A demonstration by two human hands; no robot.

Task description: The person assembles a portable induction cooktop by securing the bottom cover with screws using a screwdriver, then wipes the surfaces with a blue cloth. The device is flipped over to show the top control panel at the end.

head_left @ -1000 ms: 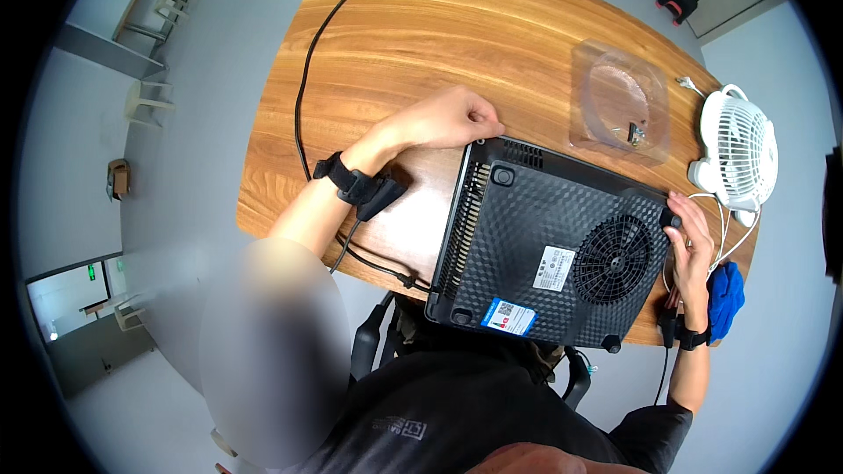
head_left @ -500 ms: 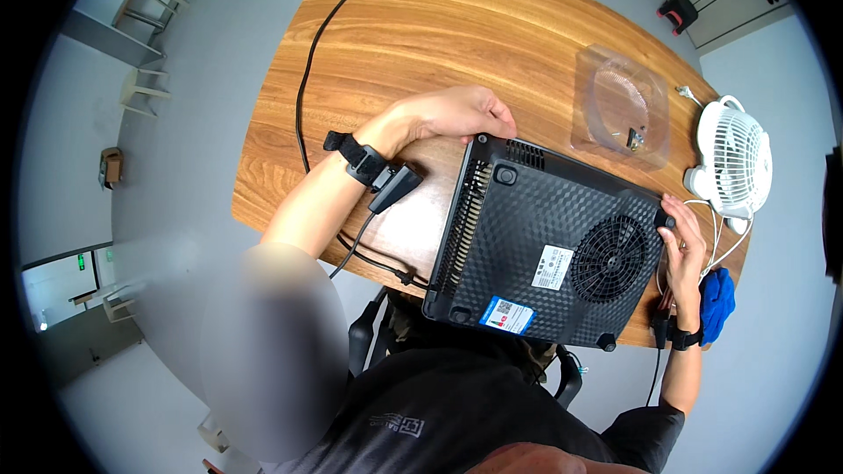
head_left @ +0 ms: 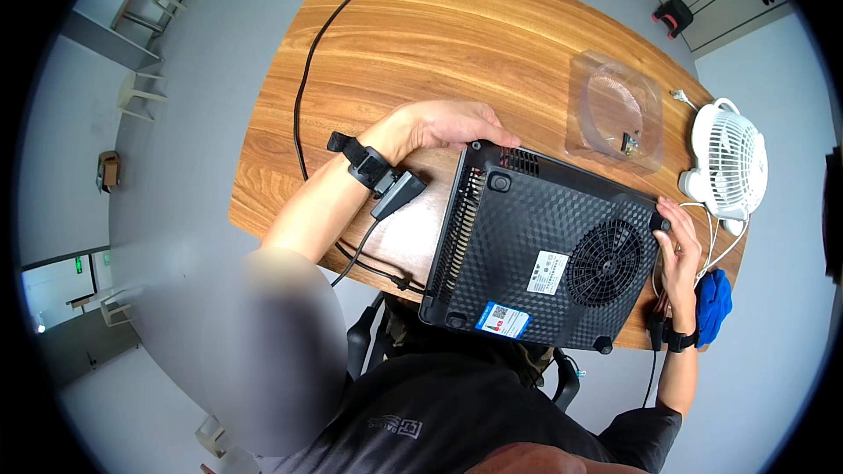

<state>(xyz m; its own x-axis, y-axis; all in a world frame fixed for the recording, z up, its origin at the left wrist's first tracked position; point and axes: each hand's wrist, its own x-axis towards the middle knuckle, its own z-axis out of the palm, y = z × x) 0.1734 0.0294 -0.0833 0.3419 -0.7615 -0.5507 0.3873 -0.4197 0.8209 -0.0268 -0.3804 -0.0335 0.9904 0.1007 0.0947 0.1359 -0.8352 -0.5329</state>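
Note:
A black induction cooker [head_left: 544, 219] is turned with its underside up, showing a round fan grille, corner feet, side vents and two stickers. It lies slanted across the near edge of the table, its near part over my lap. My left hand [head_left: 461, 125] grips its far left corner, thumb along the edge and fingers partly hidden below. My right hand [head_left: 680, 241] holds the right edge by the far right corner, fingers wrapped round the rim. From the cooker's near left side runs a black power cord [head_left: 303, 96], curving along the table's left side to the far edge.
On the wooden table [head_left: 421, 44], a clear plastic tray [head_left: 580, 114] with small dark parts stands beyond the cooker. A white fan [head_left: 731, 161] with its cord stands at the right edge, near a blue cloth [head_left: 714, 307]. Straps with wired devices sit on both wrists.
The view has shifted slightly. My left thumb now stretches further along the cooker's far edge. The cooker and my right hand keep nearly the same place.

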